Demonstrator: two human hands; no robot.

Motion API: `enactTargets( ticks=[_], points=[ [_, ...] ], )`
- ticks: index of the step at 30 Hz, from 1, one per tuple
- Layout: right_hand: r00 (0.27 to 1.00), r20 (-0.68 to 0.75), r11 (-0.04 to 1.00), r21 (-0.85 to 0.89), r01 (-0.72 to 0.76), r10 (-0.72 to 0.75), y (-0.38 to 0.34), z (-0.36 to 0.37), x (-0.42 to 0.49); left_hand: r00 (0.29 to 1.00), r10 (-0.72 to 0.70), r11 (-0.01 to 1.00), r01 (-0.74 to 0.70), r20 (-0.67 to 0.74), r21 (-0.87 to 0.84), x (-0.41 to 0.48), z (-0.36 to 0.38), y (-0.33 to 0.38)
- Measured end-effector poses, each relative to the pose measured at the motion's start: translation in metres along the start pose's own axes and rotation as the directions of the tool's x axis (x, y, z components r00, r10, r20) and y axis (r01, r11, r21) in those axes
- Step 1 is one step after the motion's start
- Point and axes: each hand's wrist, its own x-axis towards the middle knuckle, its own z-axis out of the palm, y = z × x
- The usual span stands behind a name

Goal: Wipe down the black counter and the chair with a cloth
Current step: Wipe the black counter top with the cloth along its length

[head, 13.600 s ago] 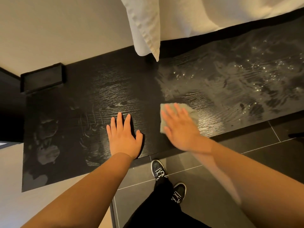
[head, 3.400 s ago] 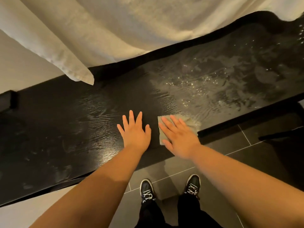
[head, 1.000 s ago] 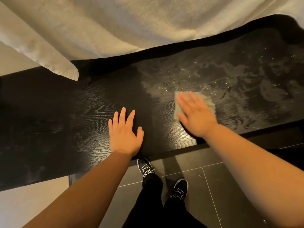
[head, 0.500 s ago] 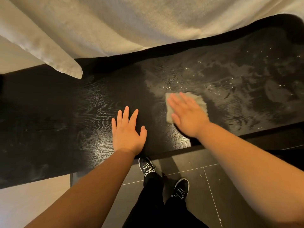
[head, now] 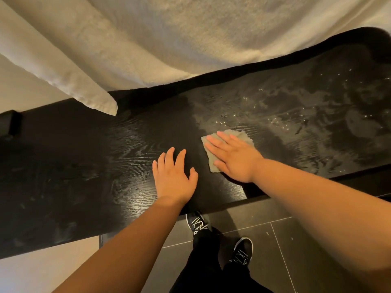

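Observation:
A long black wood-grain counter [head: 74, 166] runs across the view, with wet streaks and droplets over its right part. A small grey-green cloth [head: 240, 135] lies flat on it near the middle. My right hand [head: 232, 157] presses on the cloth with straight fingers and covers most of it. My left hand [head: 173, 178] rests flat on the bare counter just to the left, fingers spread. No chair is in view.
White bedding [head: 190, 39] hangs over the counter's far edge, one corner drooping at the left. A dark box edge [head: 9, 124] sits at the far left. Below the counter are dark floor tiles [head: 296, 240] and my black shoes [head: 197, 222].
My right hand has slid the cloth a little leftwards and towards me across the wet patch. My left hand stays planted on the counter.

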Motion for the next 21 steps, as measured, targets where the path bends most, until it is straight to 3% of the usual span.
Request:
enactTargets(
  ticks=[3, 6, 8, 11, 15, 17, 21],
  points=[
    [0.961, -0.041, 0.961, 0.03, -0.274, 0.275, 0.041, -0.013, 0.002, 0.998, 0.013, 0.999, -0.015, -0.067, -0.041, 0.028, -0.008, -0.003],
    [0.903, -0.084, 0.907, 0.064, -0.417, 0.421, 0.029, -0.014, 0.011, 0.999, -0.001, 0.997, -0.001, -0.032, -0.072, 0.064, -0.013, -0.007],
    [0.904, -0.077, 0.905, 0.106, -0.412, 0.421, 0.004, -0.011, 0.017, 1.0, -0.002, 0.998, 0.003, 0.02, -0.056, 0.077, -0.012, -0.008],
    [0.975, -0.004, 0.973, 0.067, -0.223, 0.224, -0.028, -0.007, 0.03, 1.0, 0.0, 1.0, 0.0, 0.025, 0.011, 0.08, -0.007, -0.007],
    [0.999, -0.01, 0.998, 0.038, -0.043, 0.044, -0.011, -0.005, 0.042, 1.0, -0.001, 0.999, 0.001, 0.014, 0.032, 0.08, -0.005, -0.008],
    [0.992, -0.067, 0.995, 0.024, -0.102, 0.103, 0.018, -0.008, 0.043, 1.0, 0.0, 1.0, -0.001, 0.014, 0.029, 0.081, -0.003, -0.008],
    [0.906, -0.119, 0.914, 0.063, -0.402, 0.406, 0.055, -0.017, 0.046, 1.0, -0.005, 1.0, 0.005, 0.001, 0.021, 0.081, -0.002, -0.008]
  ],
)
